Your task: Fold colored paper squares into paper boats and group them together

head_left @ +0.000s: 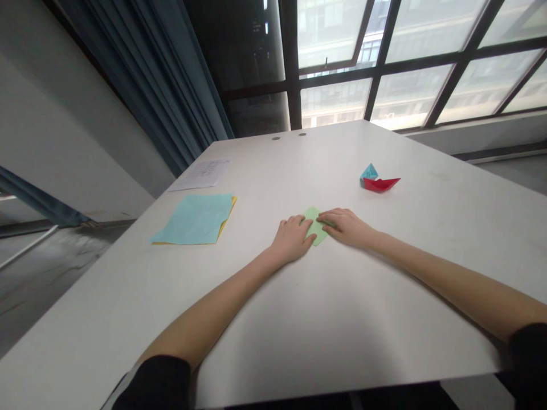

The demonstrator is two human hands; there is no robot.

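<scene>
Curtain: a blue curtain [145,74] hangs beyond the far left side of the white table [299,319].
Printed sheet: a white printed sheet [200,174] lies near the left edge; its dark print is too small for me to read.
Stacked paper: a light blue sheet [196,219] lies over a yellow sheet [233,202], which peeks out along the right and near edges; I see no writing on either.
Left hand: the left hand [290,238] rests palm down, fingers loosely spread on the green paper's left side, thumb by its near corner.
Green paper: the small green paper [315,229] lies flat between the hands, one corner pointing away, one towards the person. Both hands touch it, neither nearer; fingers cover its sides, so its long axis is unclear.
Right hand: the right hand [347,226] has bent fingers on the paper's right side; whether they pinch or only press, I cannot tell.
Folded shapes: a blue folded paper [369,172] with faint, unreadable marks sits just behind a red paper boat [382,184], beyond the right hand.
</scene>
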